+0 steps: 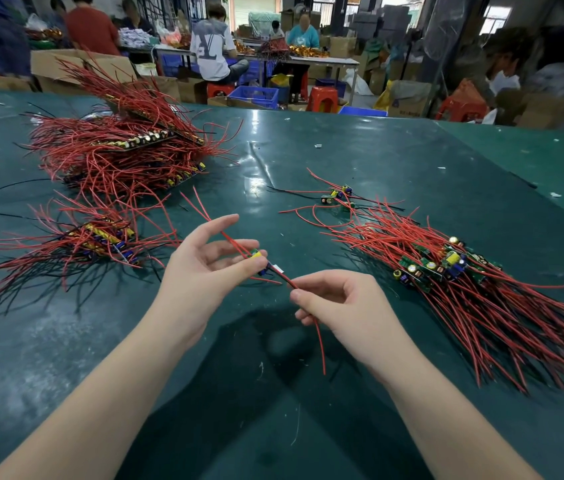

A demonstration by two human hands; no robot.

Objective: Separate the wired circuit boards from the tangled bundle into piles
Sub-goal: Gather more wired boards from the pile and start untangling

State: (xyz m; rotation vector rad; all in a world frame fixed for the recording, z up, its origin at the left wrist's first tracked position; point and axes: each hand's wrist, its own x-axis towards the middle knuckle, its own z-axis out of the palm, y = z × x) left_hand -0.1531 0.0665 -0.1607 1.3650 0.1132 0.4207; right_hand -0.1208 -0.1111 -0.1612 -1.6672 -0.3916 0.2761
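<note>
Left grip (204, 261) pinches one wired board (260, 262); right grip (339, 303) pinches its red lead. Sorted piles at 10 o'clock (117, 157); tangled bundle (446, 271) at 3 o'clock remains large.

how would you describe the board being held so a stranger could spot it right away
Start at the green table and find the two bare hands near its front middle. The wired board hangs between them, off the tabletop: the left hand pinches the board and the right hand pinches a red wire. It is the only board lifted and alone; all the others lie in piles.
</note>
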